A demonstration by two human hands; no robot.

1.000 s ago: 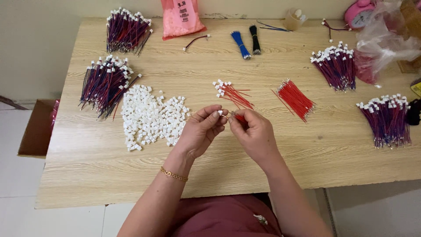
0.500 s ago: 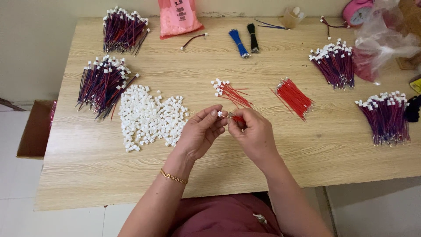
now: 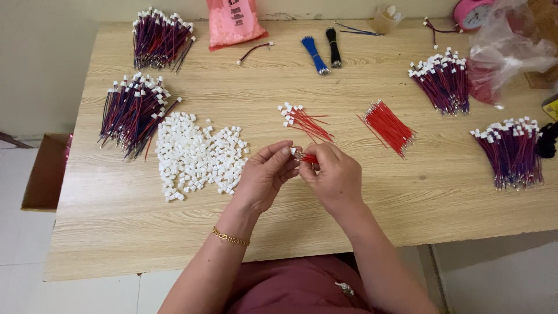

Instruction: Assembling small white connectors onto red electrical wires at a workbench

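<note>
My left hand [image 3: 266, 174] and my right hand [image 3: 332, 173] meet above the middle of the wooden table [image 3: 302, 221]. Between their fingertips is a short red wire [image 3: 308, 157] with a small white connector [image 3: 294, 152] at its left end; the left fingers pinch the connector, the right fingers hold the wire. A heap of loose white connectors [image 3: 195, 154] lies just left of my left hand. A small pile of red wires fitted with connectors [image 3: 302, 120] lies beyond my hands, and a bundle of bare red wires [image 3: 388, 125] lies to their right.
Bundles of purple-and-red wires with white connectors lie at the left [image 3: 133, 110], far left [image 3: 160, 36], far right [image 3: 443, 81] and right edge [image 3: 511, 150]. A pink bag [image 3: 232, 22], blue [image 3: 314, 53] and black [image 3: 333, 46] wire bundles, and clear plastic bags [image 3: 508, 49] sit at the back. A cardboard box [image 3: 43, 171] stands on the floor.
My hands stay together at the same spot, their fingers shifting slightly on the red wire and connector. The view has drifted a little.
</note>
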